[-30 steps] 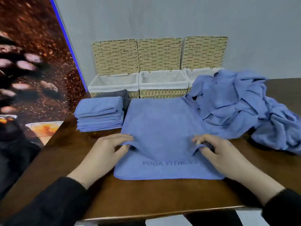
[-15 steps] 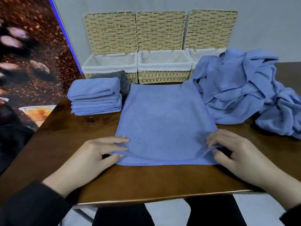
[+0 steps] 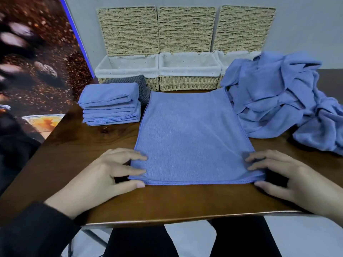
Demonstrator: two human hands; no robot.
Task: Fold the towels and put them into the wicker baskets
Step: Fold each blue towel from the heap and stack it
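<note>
Visibly, three lined wicker baskets [image 3: 187, 71] hold nothing.

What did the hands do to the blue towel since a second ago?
Both hands drew the towel's folded-over edge toward the person until it met the near edge, covering the printed words. The left hand and right hand now rest flat at its near corners. The folded stack, loose pile and baskets stayed put.
</note>
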